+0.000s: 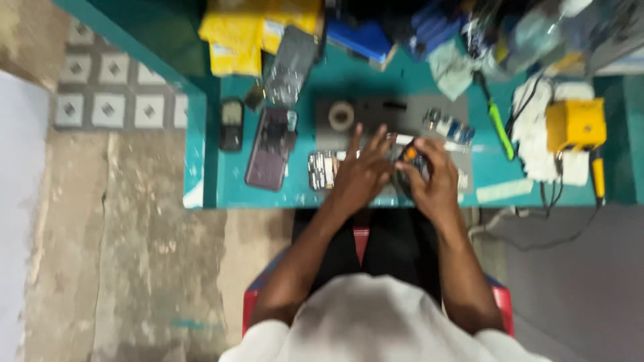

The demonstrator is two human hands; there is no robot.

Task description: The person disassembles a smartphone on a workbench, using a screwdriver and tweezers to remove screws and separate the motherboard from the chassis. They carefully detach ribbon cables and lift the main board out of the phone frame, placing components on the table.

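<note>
Seen from above, blurred by motion. Left hand (362, 173) spread flat, fingers fanned open toward the far side of the bench (335, 80), palm down over the dark grey work mat (376, 110) and gripping nothing. Right hand (433, 179) just beside it, curled closed around a small dark device with orange marks (412, 158); only the top of that device showing above the thumb and forefinger, the rest hidden inside the grip. Device sitting at the upper left of the right hand, between the two hands, close to the left hand's outstretched fingertips; touching or apart not possible to tell through the blur.

Just left of the left hand, lying at the mat's near edge: a small open circuit board or phone frame (322, 170) with metallic parts. Farther left on the teal surface, a purple phone (270, 147) lying face down, and beyond it a small black phone (231, 124). On the mat above the hands, a roll of tape (341, 115). To the right of the hands, a green-handled tool (498, 124) lying slanted, then a yellow box-shaped unit (575, 124) resting on white cloth, with black cables trailing off the bench edge. Along the back, yellow packets (241, 33) and blue items (365, 37) in a heap. Below, dark lap, red seat (251, 302), pale shirt.
</note>
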